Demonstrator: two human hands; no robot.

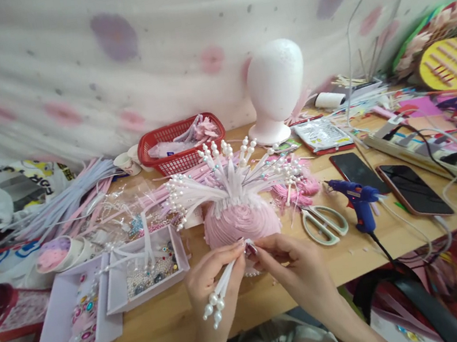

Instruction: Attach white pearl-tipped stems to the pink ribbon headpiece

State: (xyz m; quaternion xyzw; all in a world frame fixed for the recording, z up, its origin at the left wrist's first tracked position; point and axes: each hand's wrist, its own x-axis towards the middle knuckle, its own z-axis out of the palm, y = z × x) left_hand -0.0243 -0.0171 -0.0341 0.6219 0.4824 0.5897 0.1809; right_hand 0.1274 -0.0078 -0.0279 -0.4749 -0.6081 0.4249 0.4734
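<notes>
Between the thumb and fingers of my left hand is a small bunch of white pipe cleaners, tipped with pearl beads that hang down to the left. My right hand pinches the other end of the same bunch, fingertips meeting those of the left. Just behind both hands stands a pink dome-shaped headpiece, wound in rows of pink strands. A fan of white pipe cleaners with pearl tips spreads from its top. The headpiece's lower part is hidden by my hands.
White boxes of beads and gems lie left. Scissors, a blue glue gun, phones and a power strip with cables lie right. Behind are a red basket and a foam head.
</notes>
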